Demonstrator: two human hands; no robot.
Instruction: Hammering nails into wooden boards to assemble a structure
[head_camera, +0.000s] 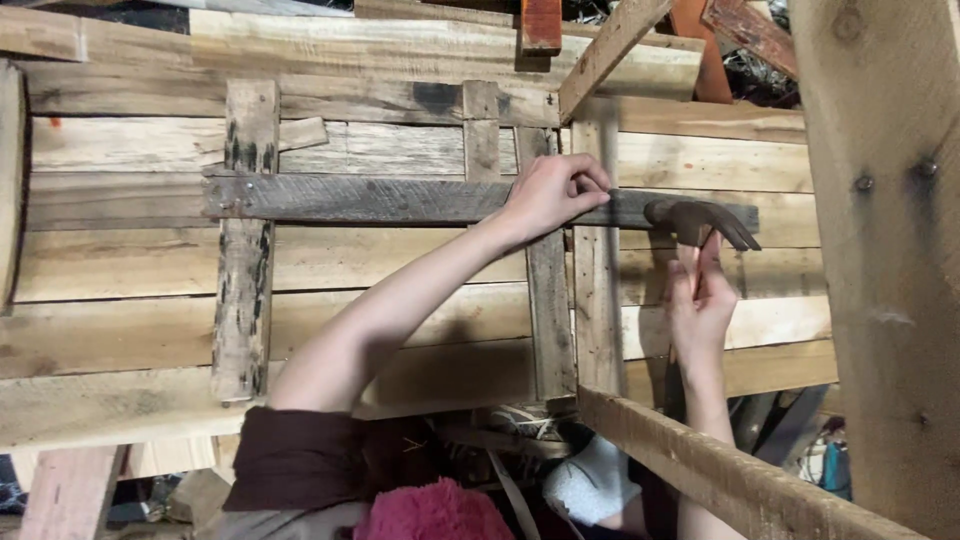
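Head view looks down on a hammer (700, 222): its dark metal head with the claw lies just above the fingertips of the right hand (698, 305), close to a dark horizontal plank (380, 198). The right fingers are wrapped together around the hammer handle, just below the head; most of the handle is hidden behind the hand. The left hand (548, 195) rests on the dark plank, a little to the left of the hammer head. Its fingertips are pinched together at the edge of the plank; I cannot tell if they hold something small, like a nail.

Under both hands are pale wooden boards (130, 260) lying side by side. Two weathered vertical slats (245, 250) cross the dark plank, one far to the left of the fingers and one just below the left hand. A pale beam (740, 480) runs diagonally below the right wrist, and a thick post (890, 250) stands to the right of the fingers. No container is visible.
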